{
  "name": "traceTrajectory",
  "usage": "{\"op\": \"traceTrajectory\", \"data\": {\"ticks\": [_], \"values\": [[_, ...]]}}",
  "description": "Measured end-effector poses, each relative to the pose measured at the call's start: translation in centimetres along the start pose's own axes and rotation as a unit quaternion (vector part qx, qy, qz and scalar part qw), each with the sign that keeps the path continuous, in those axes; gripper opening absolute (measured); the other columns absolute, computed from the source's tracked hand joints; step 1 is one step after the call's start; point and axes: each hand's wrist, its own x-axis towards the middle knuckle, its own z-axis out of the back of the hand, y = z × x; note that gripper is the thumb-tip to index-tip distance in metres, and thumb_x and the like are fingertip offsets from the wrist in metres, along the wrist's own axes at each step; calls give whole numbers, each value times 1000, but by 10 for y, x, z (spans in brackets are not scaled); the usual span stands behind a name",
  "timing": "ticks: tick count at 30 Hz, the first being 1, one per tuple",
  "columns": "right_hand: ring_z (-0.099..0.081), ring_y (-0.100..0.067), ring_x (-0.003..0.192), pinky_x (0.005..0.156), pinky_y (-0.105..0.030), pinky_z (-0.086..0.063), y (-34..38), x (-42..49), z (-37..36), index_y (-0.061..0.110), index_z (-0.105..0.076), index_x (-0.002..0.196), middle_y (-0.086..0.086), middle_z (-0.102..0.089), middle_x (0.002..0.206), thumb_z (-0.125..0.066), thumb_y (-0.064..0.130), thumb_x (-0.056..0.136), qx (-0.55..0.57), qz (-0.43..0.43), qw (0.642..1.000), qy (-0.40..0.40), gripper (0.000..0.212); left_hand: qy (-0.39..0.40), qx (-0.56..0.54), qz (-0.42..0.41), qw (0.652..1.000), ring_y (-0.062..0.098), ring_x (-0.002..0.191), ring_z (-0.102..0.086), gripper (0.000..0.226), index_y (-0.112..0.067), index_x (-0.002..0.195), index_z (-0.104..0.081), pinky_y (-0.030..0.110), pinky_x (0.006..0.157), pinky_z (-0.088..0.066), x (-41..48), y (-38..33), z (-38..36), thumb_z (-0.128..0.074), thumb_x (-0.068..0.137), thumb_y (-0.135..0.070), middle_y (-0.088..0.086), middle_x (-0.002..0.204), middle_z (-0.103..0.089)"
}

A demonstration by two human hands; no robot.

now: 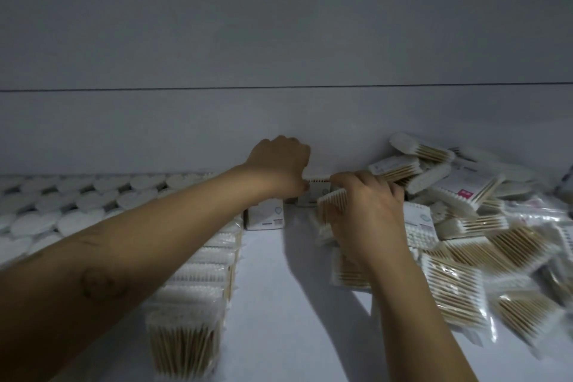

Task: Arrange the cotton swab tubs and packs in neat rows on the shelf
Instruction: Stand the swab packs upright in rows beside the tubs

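Observation:
Both of my hands reach to the back of the white shelf (273, 304). My left hand (279, 164) is closed near the back wall, its fingers at the top edge of an upright swab pack (317, 180). My right hand (369, 211) is shut on a pack of wooden-stick cotton swabs (331, 201) just in front of that one. A row of upright packs (192, 298) runs from the front toward the back under my left forearm. Heart-shaped white tubs (62, 205) stand in rows at the left. A white boxed pack (265, 217) stands behind the row.
A loose heap of swab packs (465, 245) covers the right side of the shelf, reaching the back wall (186, 133). A bare strip of shelf lies between the row of packs and the heap. The shelf above forms a grey ceiling (279, 15).

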Motion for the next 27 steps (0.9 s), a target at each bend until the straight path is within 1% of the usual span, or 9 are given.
{"op": "traceTrajectory", "data": {"ticks": [2, 5, 10, 12, 14, 17, 20, 24, 27], "values": [[-62, -33, 86, 83, -38, -27, -1, 0, -2, 18, -72, 94, -7, -68, 89, -75, 20, 58, -14, -4, 1000, -5, 36, 11, -74, -16, 997, 21, 119, -46, 53, -18, 133, -46, 29, 88, -39, 8, -1, -5, -66, 87, -35, 4, 131, -49], [-62, -31, 86, 92, -43, -34, 4, -1, -6, 21, -72, 91, -6, -68, 87, -76, 21, 63, -29, -1, 1000, -12, 29, 20, -108, -17, 994, 23, 119, -48, 58, -15, 136, -44, 32, 94, -43, 22, -3, -16, -68, 86, -30, 7, 133, -51], [-62, -31, 94, 99, -52, -29, 4, -1, -7, 21, -71, 98, -6, -68, 94, -75, 23, 68, -30, 1, 1000, 1, 30, 22, -13, -25, 999, 27, 104, -58, 32, -14, 111, -62, 29, 76, -43, 29, -9, -28, -65, 85, -33, 8, 114, -62], [-60, -31, 98, 101, -53, -26, 3, 1, -5, 21, -71, 99, -6, -67, 97, -74, 25, 69, -34, -7, 999, 10, 30, -2, -5, -28, 1000, 27, 104, -58, 29, -14, 108, -64, 31, 79, -45, 29, -7, -24, -63, 87, -33, 8, 113, -63], [-60, -32, 98, 103, -54, -25, 2, 2, -2, 20, -71, 98, -6, -67, 98, -76, 23, 65, -27, -14, 1000, 2, 34, -23, -35, -30, 999, 25, 104, -58, 29, -14, 110, -63, 31, 84, -44, 28, -2, -13, -63, 88, -34, 6, 115, -63], [-60, -32, 101, 107, -56, -26, 3, 1, 3, 17, -70, 105, -7, -68, 103, -78, 20, 61, 1, -12, 1000, -17, 45, -49, -104, -40, 993, 16, 94, -52, 28, -18, 111, -63, 26, 78, -36, 18, 7, 17, -64, 89, -35, -2, 106, -58], [-58, -30, 107, 108, -56, -30, 7, 1, 9, 17, -62, 119, -6, -65, 110, -78, 24, 69, 40, -2, 998, -46, 53, -48, -188, -46, 980, 11, 89, -56, 18, -24, 103, -64, 25, 78, -40, -1, 13, 46, -67, 89, -34, -9, 96, -60], [-55, -24, 110, 98, -42, -42, 18, 0, 20, 18, -47, 134, -3, -60, 119, -68, 33, 84, 201, -48, 978, -37, 57, -6, -285, -65, 956, 4, 89, -64, 19, -30, 107, -62, 23, 81, -48, -31, 18, 61, -68, 89, -32, -13, 96, -68], [-63, -15, 90, 75, -29, -47, 26, -4, 23, 23, -54, 121, 5, -66, 104, -65, 30, 88, 256, -37, 966, 14, 36, 34, -260, -58, 963, 3, 93, -61, 28, -33, 116, -60, 23, 83, -48, -47, 20, 58, -67, 89, -33, -15, 104, -64]]}}
